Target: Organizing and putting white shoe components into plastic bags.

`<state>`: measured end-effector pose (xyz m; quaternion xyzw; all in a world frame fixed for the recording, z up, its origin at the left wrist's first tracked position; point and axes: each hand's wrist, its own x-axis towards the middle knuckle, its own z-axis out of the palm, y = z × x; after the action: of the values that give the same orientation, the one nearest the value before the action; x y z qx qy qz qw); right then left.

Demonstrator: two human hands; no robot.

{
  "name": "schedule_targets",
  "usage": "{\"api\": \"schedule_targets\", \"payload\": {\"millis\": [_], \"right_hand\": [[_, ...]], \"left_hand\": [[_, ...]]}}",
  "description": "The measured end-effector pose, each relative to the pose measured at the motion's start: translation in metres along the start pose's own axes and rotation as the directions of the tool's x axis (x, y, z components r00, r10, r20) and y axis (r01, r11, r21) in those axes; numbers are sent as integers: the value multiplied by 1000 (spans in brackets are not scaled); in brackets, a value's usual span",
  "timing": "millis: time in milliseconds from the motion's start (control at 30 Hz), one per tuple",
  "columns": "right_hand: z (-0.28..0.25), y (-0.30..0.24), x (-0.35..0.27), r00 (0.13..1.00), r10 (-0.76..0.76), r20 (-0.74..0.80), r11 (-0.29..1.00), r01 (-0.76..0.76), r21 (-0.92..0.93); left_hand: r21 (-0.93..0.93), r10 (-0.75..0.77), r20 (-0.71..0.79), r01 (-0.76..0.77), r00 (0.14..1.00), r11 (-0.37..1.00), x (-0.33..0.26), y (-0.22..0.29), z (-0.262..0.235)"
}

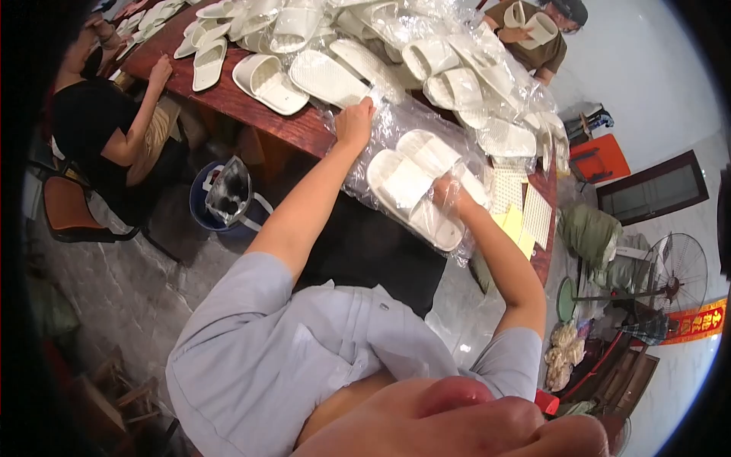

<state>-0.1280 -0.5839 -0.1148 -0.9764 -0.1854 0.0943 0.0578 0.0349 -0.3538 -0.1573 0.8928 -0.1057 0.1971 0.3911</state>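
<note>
A pair of white slide slippers [398,180] lies side by side at the table's near edge, with clear film over and around them. My right hand [454,196] is at the right slipper, its fingers bent in by the strap and partly hidden by the slipper and film. Up and to the left, my left hand [355,124] is closed, pinching the edge of a clear plastic bag [396,122]. Just beyond that hand lie loose white slippers [324,78], one of them sole-side along the bag.
Many white slippers, several bagged, heap across the red-brown table [308,135]. Yellow sheets [518,225] and dotted cards [537,217] lie at its right end. A blue bucket [199,199] stands below left. One co-worker [99,114] sits left; another [514,46] holds slippers at the far side.
</note>
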Motion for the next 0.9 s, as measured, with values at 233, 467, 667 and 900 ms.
{"api": "schedule_targets", "payload": {"millis": [233,467,667,900], "right_hand": [[50,60,-50,858,313,-406,905,-140,401],[59,58,-53,882,397,-254,805,-202,558],[47,42,-59,920,248,-304,930,-139,341],[21,16,-60,848,391,-357,844,-175,507]], "left_hand": [[26,42,-21,-42,999,999,9,5,2],[127,89,69,-97,994,987,13,10,-11],[408,456,254,-523,853,749,-23,104,-85],[-51,526,522,-591,671,805,-55,95,-11]]}}
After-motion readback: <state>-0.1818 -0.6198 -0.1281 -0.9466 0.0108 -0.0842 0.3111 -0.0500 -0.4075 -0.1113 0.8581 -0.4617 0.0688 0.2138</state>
